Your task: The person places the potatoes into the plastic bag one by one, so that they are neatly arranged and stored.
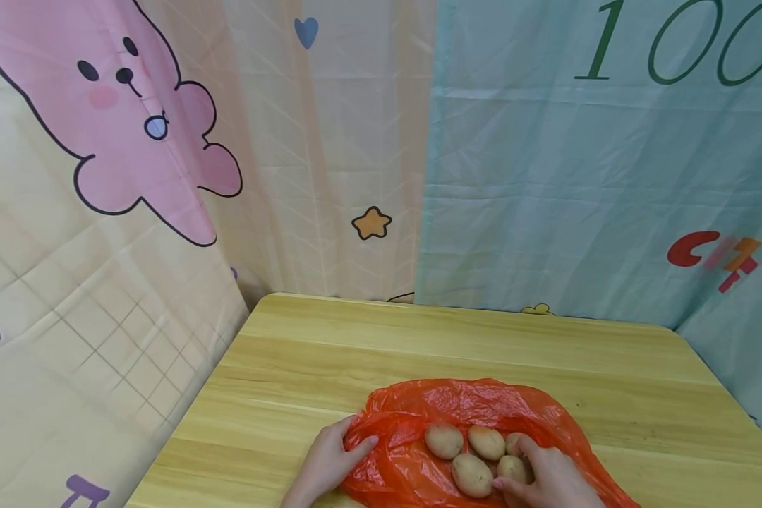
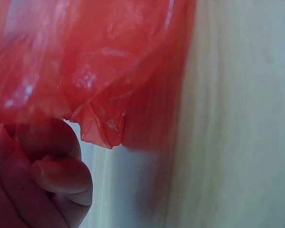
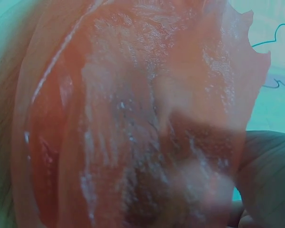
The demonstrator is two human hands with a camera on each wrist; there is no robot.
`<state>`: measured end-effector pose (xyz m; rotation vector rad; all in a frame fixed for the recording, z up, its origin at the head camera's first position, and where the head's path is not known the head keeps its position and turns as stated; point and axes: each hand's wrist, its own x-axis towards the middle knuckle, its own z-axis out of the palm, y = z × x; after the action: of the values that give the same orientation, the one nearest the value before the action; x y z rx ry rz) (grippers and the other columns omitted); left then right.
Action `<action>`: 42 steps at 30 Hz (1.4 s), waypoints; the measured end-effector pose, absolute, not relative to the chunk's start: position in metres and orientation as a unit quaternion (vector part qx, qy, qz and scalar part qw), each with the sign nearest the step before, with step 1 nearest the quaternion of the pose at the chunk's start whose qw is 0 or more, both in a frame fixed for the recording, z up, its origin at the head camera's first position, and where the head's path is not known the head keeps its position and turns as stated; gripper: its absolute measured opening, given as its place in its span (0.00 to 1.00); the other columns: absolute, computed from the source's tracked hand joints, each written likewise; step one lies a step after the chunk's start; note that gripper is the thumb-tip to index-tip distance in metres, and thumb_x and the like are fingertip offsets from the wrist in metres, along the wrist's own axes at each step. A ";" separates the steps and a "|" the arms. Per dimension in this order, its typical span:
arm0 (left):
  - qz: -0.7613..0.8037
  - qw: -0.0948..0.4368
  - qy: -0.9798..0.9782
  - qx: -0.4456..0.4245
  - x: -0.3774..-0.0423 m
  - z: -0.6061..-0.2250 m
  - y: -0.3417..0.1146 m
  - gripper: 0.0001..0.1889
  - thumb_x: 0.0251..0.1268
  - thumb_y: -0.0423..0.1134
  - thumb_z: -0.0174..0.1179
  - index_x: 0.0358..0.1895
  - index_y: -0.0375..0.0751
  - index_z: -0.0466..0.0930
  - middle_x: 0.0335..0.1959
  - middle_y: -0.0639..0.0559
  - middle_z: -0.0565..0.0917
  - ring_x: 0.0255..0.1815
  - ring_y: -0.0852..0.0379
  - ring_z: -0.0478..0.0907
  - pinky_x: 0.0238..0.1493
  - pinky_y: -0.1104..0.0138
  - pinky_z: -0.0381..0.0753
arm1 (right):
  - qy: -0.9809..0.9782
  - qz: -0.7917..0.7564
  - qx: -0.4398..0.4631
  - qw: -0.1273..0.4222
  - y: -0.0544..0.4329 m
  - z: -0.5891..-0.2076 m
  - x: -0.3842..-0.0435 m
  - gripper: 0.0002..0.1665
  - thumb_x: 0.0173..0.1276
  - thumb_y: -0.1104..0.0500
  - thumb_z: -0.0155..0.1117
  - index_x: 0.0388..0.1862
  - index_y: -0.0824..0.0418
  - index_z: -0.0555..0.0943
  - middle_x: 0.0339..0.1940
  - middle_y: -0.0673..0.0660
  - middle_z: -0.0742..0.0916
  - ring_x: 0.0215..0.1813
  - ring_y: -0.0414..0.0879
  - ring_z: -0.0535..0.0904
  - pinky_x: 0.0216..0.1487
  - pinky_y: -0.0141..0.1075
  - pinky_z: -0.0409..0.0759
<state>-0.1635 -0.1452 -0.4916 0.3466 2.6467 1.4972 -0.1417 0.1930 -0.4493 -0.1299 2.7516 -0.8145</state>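
A thin red plastic bag (image 1: 533, 406) lies spread on the table, with several light-brown potatoes (image 1: 444, 442) grouped on it. My left hand (image 1: 325, 460) grips the bag's left edge, thumb on top. In the left wrist view, curled fingers (image 2: 61, 175) show beneath the crumpled red film (image 2: 102, 126). At the right of the group, my right hand (image 1: 555, 476) holds a potato (image 1: 513, 468) between thumb and fingers, partly covering it. Bag film (image 3: 118, 95) fills most of the right wrist view and hides the fingertips.
The light wooden table (image 1: 330, 346) extends behind and to both sides of the bag. Printed curtains hang around it: a cream one (image 1: 330, 141) with a pink bear at the left and a pale blue one (image 1: 546, 176) at the right.
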 end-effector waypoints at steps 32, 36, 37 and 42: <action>0.503 0.052 0.856 0.109 -0.162 -0.488 -0.144 0.25 0.63 0.49 0.62 0.56 0.33 0.76 0.43 0.50 0.82 0.37 0.59 0.78 0.37 0.67 0.80 | 0.948 -0.289 -0.083 0.105 0.193 -0.454 -0.140 0.25 0.53 0.44 0.74 0.36 0.58 0.72 0.21 0.49 0.75 0.22 0.44 0.68 0.24 0.37 0.67; 0.504 0.053 0.855 0.109 -0.162 -0.488 -0.144 0.25 0.63 0.49 0.62 0.56 0.34 0.76 0.43 0.50 0.82 0.37 0.59 0.78 0.38 0.66 0.80 | 0.945 -0.293 -0.080 0.123 0.193 -0.455 -0.142 0.24 0.56 0.46 0.72 0.36 0.59 0.71 0.21 0.50 0.75 0.22 0.45 0.69 0.24 0.37 0.67; 0.504 0.053 0.855 0.110 -0.162 -0.488 -0.144 0.25 0.63 0.49 0.62 0.56 0.34 0.76 0.43 0.50 0.82 0.37 0.59 0.78 0.38 0.66 0.80 | 0.945 -0.293 -0.079 0.125 0.193 -0.455 -0.142 0.24 0.56 0.46 0.72 0.36 0.59 0.70 0.21 0.50 0.75 0.22 0.45 0.69 0.24 0.37 0.67; 0.490 0.043 0.863 0.115 -0.162 -0.489 -0.144 0.26 0.63 0.51 0.62 0.55 0.34 0.77 0.43 0.51 0.83 0.38 0.60 0.78 0.39 0.65 0.80 | 0.944 -0.295 -0.089 0.116 0.194 -0.456 -0.141 0.24 0.56 0.45 0.72 0.36 0.58 0.70 0.21 0.50 0.74 0.22 0.44 0.68 0.24 0.36 0.66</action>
<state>-0.1622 -0.1443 -0.4891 0.3506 2.6402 1.4984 -0.1407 0.1944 -0.4564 -0.2616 2.7659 -0.8626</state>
